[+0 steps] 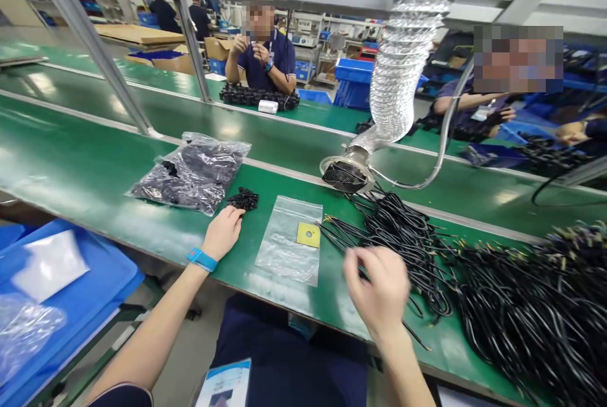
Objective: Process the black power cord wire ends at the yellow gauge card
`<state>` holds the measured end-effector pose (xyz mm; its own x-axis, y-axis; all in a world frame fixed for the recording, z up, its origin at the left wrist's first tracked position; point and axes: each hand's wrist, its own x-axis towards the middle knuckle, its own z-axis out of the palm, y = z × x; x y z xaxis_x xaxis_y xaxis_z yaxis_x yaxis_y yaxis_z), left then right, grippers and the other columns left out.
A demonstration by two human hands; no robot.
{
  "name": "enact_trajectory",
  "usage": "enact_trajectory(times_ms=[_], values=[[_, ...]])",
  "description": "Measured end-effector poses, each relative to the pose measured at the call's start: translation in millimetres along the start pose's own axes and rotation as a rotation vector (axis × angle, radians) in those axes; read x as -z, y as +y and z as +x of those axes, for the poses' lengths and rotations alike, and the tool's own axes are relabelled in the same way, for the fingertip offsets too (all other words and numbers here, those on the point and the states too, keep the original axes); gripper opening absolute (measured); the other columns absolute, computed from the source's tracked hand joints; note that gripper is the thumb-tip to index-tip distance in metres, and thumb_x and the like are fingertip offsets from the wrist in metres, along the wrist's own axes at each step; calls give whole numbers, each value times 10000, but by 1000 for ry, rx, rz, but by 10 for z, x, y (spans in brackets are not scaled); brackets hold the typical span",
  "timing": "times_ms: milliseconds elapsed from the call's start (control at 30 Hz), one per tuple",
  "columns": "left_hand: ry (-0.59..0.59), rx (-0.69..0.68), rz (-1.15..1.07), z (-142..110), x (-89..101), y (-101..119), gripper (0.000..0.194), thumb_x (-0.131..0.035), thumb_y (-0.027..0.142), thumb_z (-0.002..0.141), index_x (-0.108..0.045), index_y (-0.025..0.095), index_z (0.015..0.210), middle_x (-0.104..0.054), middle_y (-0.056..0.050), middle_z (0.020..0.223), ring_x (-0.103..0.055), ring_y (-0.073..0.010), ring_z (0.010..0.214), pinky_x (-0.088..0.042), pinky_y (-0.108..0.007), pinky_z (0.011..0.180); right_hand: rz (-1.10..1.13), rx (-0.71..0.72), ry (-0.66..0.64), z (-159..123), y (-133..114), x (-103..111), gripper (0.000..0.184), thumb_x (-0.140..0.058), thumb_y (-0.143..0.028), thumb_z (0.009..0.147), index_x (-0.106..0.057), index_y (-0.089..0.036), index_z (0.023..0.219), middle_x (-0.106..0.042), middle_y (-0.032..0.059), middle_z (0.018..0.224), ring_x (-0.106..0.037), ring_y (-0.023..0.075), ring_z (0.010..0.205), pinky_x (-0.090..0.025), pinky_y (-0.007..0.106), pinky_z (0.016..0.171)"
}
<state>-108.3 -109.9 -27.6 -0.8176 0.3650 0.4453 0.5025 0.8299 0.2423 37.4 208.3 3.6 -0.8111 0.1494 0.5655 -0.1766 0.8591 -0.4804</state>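
Note:
My left hand (224, 231), with a blue wristband, reaches to a small pile of loose black parts (244, 199). Its fingers are bent together against the pile's near edge, and what is between them is hidden. Curled in front of the black cables (396, 224) is my right hand (379, 284), thumb and forefinger drawn together. Any thing in its fingers cannot be made out. Between the hands lies a clear zip bag (279, 249) with a yellow square piece (308, 235) that has a hole in its middle. Behind my left hand rests a large clear bag of black parts (192, 173).
A flexible silver duct (398, 47) hangs down to a round fan (348, 174) above the green bench (95, 167). Thick cable bundles (535, 299) cover the right side. Blue bins (66, 293) stand at left. Co-workers sit across the line.

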Motion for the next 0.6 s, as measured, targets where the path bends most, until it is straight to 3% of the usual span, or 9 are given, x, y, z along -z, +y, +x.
enact_trajectory(times_ms=[200,333,467,600], values=[[35,6,-45,0,42,23,305,-379,218,922,-604,165,1120,-576,-90,965,-605,-223,843,-505,-334,770,-469,115,-193,220,10,-434,179,-480,-167,938,-659,-158,946,-615,112,879,-514,249,844,-391,379,734],[108,-24,-123,5,28,-28,296,-379,253,929,-610,175,1096,-542,-89,962,-599,-225,843,-502,-341,773,-580,103,-237,264,60,-543,214,-461,-91,927,-631,-170,824,-609,99,861,-500,238,843,-381,372,777],[190,-41,-202,33,38,-34,253,-412,288,930,-612,182,1043,-525,-84,936,-582,-227,856,-502,-348,781,-529,67,-145,255,19,-490,220,-407,-109,962,-618,-162,925,-624,79,870,-537,216,842,-412,366,841],[238,12,-267,15,115,81,213,-457,287,920,-616,182,1013,-531,-75,946,-567,-192,790,-509,-344,770,-198,38,-22,136,-69,-438,295,-315,-172,1010,-602,-170,1075,-637,73,880,-598,185,816,-475,306,762]])
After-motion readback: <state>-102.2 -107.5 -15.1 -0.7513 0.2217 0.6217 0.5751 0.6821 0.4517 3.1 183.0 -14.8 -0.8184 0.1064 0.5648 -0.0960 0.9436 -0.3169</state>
